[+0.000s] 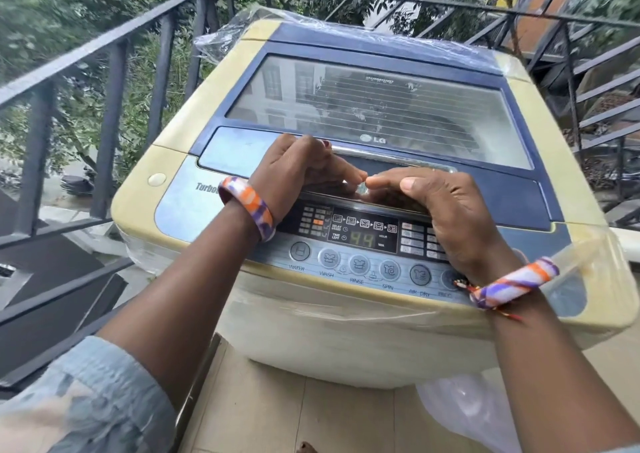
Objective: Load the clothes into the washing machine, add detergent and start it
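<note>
Looking down at a cream and blue top-loading washing machine (194, 130) out on a balcony, lid (381, 106) shut, and you can see reflections of a building in the glass window of it. Both hands are up at the front edge of the lid, right by the silver handle strip (391, 157). The left hand (294, 172) has its fingers (343, 172) curled over, knuckles up, and the right hand (446, 206) is doing the same from the other side, fingers (384, 179) bent and pointing inward, so the fingertips of both hands nearly meet in the middle just above the control panel (360, 244). Honestly can't tell if they're actually hooked on the lid edge or just resting on it, the fingers hide that bit. The display (363, 239) on the panel is lit and reads 44, with a small orange light on over to its left, and below there's a row of round buttons (358, 265) labelled water, wash, rinse, spin, air dry. The right wrist sits over the far right buttons. Each wrist has an orange, purple and white bangle (247, 206), plus a red thread on the right one. Clear plastic wrap (346, 317) is stuck around the body of the machine. Dark metal railing (114, 85) runs behind and to the left, green trees past it, beige floor tiles (277, 418) underneath. No clothes or detergent visible from this angle, the lid window is too reflective to see inside
</note>
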The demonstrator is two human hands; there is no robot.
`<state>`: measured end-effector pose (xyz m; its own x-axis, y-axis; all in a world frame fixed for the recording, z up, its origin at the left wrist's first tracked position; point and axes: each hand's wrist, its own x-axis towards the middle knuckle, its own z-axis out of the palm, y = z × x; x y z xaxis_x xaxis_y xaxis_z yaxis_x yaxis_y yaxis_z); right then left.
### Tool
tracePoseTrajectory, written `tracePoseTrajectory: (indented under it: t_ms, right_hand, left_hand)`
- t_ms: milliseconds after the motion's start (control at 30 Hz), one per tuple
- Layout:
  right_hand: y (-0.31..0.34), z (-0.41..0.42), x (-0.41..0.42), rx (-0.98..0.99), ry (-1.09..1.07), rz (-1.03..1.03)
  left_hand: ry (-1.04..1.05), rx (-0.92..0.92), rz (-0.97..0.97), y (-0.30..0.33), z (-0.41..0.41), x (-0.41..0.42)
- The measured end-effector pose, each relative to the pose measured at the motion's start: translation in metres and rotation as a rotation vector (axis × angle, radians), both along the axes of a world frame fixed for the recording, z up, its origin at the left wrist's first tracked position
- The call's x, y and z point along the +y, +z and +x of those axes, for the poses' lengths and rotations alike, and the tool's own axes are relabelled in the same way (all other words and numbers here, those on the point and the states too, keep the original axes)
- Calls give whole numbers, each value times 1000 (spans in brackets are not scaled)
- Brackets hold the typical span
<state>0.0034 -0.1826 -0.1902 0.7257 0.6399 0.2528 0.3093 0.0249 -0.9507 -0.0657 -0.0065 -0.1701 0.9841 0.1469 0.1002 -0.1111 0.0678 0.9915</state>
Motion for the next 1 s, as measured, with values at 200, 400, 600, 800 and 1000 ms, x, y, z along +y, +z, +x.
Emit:
tracePoseTrajectory:
  t_ms: [200,400,600,800,1000]
  right_hand:
    - [-1,0,-2,-7,-11,-2]
    - [2,-3,0,-21,-20,-22]
    - [5,-12,2,-296,-103,-138]
    - [12,-27,3,-670,-162,-402]
    - [54,-40,4,-778,-232,-514]
  left_hand:
    - [-4,-21,3,-2,0,0]
    - [-8,-22,53,-4,-1,1]
    - [116,-144,407,-5,-2,-1]
    - [94,-258,1037,12,-14,-11]
    - [106,-138,1417,53,-16,-16]
